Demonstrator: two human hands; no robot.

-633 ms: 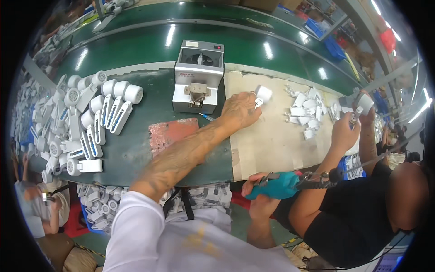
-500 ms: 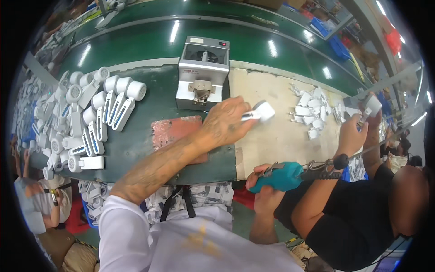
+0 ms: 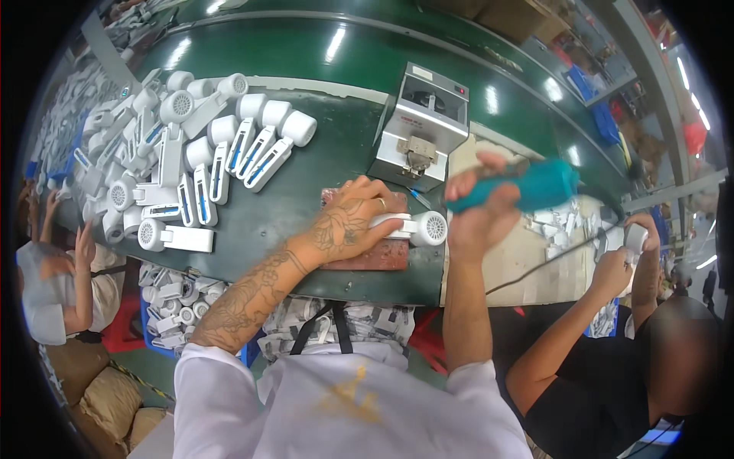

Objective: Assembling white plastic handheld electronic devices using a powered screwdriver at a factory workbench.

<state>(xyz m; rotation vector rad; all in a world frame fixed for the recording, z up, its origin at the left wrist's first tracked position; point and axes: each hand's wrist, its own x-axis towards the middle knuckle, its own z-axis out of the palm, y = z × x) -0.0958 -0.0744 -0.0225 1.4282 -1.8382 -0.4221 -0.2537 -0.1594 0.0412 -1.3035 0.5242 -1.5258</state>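
Observation:
My left hand [image 3: 359,218] is closed around the body of a white handheld fan [image 3: 430,228], pressing it down on a worn red pad [image 3: 367,262]. The fan's round grille end sticks out to the right past my fingers; most of its body is hidden. Raised above the bench to the right of the fan, my right hand [image 3: 482,206] grips a teal electric screwdriver [image 3: 539,186]. The screwdriver is blurred by motion, apart from the fan, and a dark cord hangs from it. A small blue-and-white piece [image 3: 420,198] lies just behind the fan.
Behind the pad stands a grey box-shaped machine [image 3: 423,126]. A large pile of white fans [image 3: 172,153] covers the left side. Small white parts [image 3: 547,223] lie on tan board at right. A co-worker's hands [image 3: 623,260] hold a white piece. A blue bin [image 3: 147,317] of parts sits below.
My left hand has come from the tan board to the red pad, where it now holds the fan. My right hand has lifted the screwdriver from the bench's front edge. The view has swung left.

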